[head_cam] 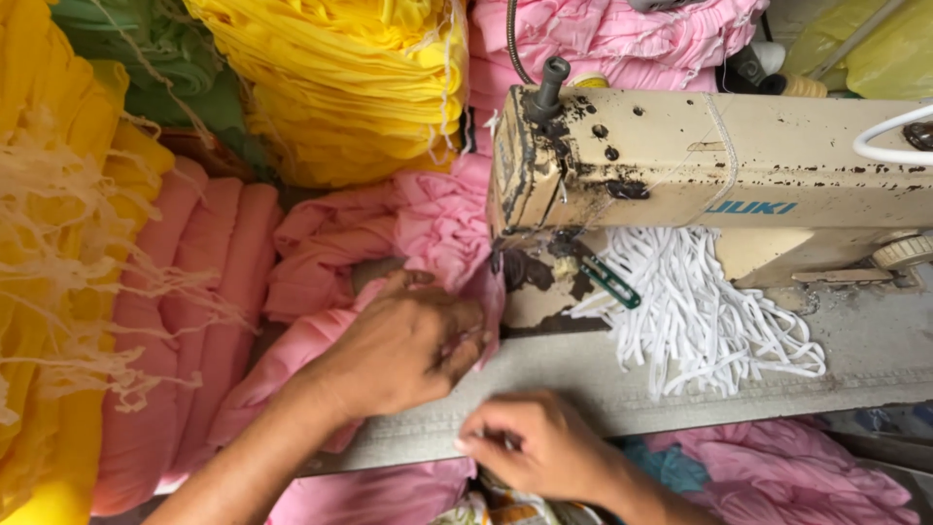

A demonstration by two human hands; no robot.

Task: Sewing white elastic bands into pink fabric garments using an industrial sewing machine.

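A person's left hand (403,350) presses flat, fingers closed down on pink cloth (428,228), at the needle end of a worn cream sewing machine (680,160); the right hand (530,447), fingers curled narrow and pinching the cloth's edge, rests on the grey worktop (855,350) just in front of the machine; a heap of white elastic strips (700,311) lies under the machine's arm; yellow bundles (360,83) and salmon rolls (185,311) are stacked to the machine's left.

My left hand (403,345) covers the pink fabric piece (442,228) at the needle; my right hand's (530,442) fingertips stay blurred.
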